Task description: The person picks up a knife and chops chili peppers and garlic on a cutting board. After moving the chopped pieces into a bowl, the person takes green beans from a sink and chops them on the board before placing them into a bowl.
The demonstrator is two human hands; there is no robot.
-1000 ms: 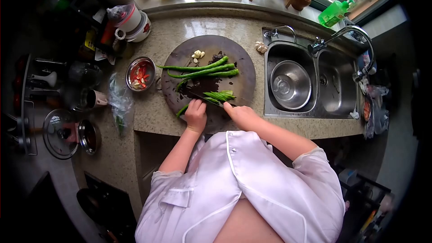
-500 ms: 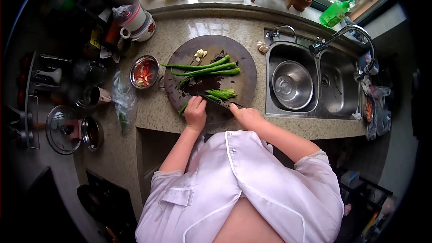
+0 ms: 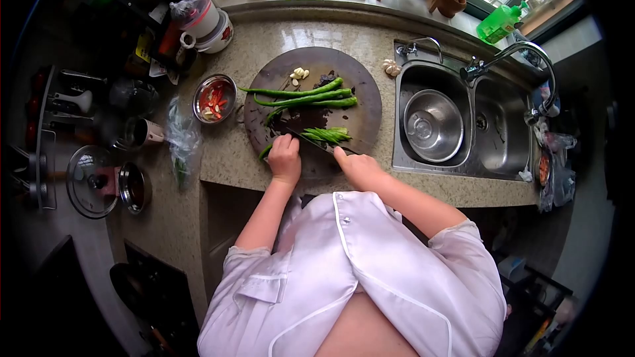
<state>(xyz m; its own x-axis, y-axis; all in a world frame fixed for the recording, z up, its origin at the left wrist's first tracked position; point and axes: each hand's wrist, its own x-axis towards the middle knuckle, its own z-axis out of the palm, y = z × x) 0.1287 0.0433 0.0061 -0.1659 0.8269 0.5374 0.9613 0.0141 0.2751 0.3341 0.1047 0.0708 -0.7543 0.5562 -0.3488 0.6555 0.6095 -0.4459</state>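
On a round dark cutting board (image 3: 364, 116) my left hand (image 3: 285, 158) is closed on a green pepper (image 3: 265, 152), whose end sticks out to the left. My right hand (image 3: 358, 166) grips a knife (image 3: 319, 144); its dark blade slants up and left toward my left fingers. Cut green pepper pieces (image 3: 328, 135) lie just beyond the blade. Several long whole green peppers (image 3: 311, 98) rest across the upper board, with peeled garlic cloves (image 3: 299, 74) above them. My fingers hide part of the held pepper.
Left of the board is a metal bowl (image 3: 214, 98) with red pepper pieces and garlic. A plastic bag (image 3: 183, 135) lies beside it. At right, a double sink (image 3: 468, 119) holds a steel basin (image 3: 433, 125). Garlic (image 3: 391, 67) sits by the sink.
The view has shifted slightly. My left hand has moved a little left, away from the cut pieces, with the held pepper. The knife stays beside the pieces in my right hand.
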